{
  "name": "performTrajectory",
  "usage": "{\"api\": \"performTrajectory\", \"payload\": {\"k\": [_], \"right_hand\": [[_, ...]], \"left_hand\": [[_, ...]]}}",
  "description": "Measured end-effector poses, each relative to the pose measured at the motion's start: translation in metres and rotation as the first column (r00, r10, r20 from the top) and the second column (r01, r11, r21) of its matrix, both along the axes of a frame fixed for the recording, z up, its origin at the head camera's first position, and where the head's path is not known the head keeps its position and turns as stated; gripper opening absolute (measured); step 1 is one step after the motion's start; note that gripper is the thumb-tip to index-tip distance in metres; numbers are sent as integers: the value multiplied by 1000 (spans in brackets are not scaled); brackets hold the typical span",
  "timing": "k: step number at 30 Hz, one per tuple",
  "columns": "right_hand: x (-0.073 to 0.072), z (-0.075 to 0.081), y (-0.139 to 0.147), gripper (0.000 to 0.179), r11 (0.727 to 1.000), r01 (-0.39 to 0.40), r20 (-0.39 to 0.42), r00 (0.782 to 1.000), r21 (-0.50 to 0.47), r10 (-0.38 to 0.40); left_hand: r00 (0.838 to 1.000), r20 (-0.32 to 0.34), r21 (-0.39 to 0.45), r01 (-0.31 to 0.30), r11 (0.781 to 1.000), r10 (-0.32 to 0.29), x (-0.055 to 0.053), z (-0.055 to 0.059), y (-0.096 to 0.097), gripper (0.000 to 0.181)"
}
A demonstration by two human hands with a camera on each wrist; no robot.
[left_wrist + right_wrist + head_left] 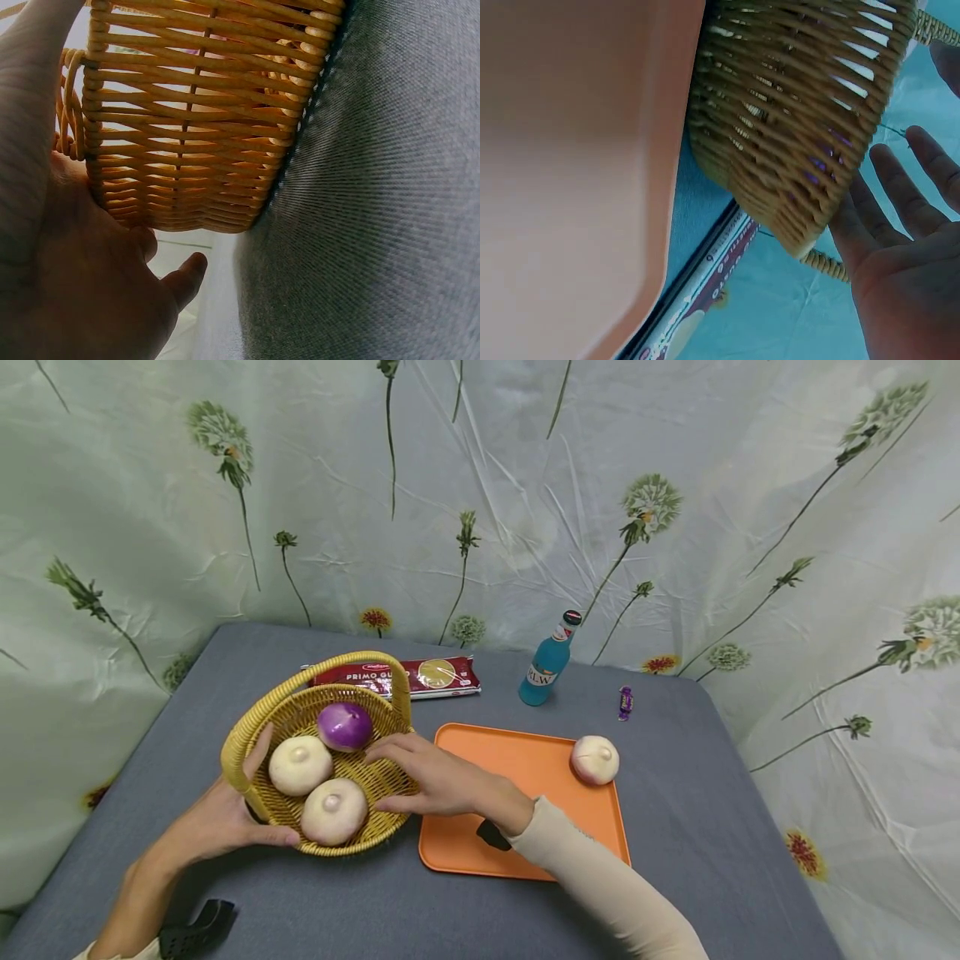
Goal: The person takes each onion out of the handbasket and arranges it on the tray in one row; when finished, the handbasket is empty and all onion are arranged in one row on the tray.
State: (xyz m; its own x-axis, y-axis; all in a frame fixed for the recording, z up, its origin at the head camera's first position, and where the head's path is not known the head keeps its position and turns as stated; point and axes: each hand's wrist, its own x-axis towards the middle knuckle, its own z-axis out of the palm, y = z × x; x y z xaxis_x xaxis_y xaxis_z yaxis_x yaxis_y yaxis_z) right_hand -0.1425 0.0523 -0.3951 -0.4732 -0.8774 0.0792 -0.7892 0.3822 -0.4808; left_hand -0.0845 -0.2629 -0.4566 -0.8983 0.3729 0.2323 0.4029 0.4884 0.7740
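Note:
A yellow wicker basket (352, 843) with an arched handle stands on the table's left half. Inside lie a white turnip (300, 765), a second pale turnip (333, 811) and one with its purple side up (345, 727). My left hand (217, 818) holds the basket's left side, thumb along the near rim and fingers by the handle's foot; its palm lies against the weave (187, 135) in the left wrist view. Over the right rim hovers my right hand (442, 777), fingers spread and loosely bent, nothing in them. In the right wrist view these fingers (900, 187) overlap the rim.
An orange tray (517, 860) lies right of the basket, under my right forearm. Another turnip (596, 760) rests at its far right corner. Behind are a red biscuit pack (442, 675), a blue bottle (547, 664) and a purple-wrapped candy (626, 702). A flower-patterned curtain surrounds the table.

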Motion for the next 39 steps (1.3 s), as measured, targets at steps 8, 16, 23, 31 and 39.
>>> {"api": "performTrajectory", "payload": {"k": [8, 16, 23, 31, 39], "right_hand": [[3, -10, -12, 53, 1000, -17, 10, 1000, -12, 17], [6, -16, -24, 54, 999, -34, -5, 999, -4, 34], [6, -18, -32, 55, 999, -46, -13, 999, -4, 46], [4, -20, -36, 60, 998, -36, -27, 999, 51, 37], [5, -20, -41, 65, 994, -76, -44, 996, 84, 80]], "left_hand": [[1000, -6, 8, 5, 1000, -5, -1, 0, 1, 150], [1000, -17, 16, 14, 1000, -14, 0, -1, 0, 151], [1000, -3, 20, 12, 1000, -12, 0, 0, 0, 150], [1000, -9, 30, 28, 999, -27, -2, -2, 1, 149], [999, 31, 40, 30, 999, -32, 0, -1, 0, 148]]}}
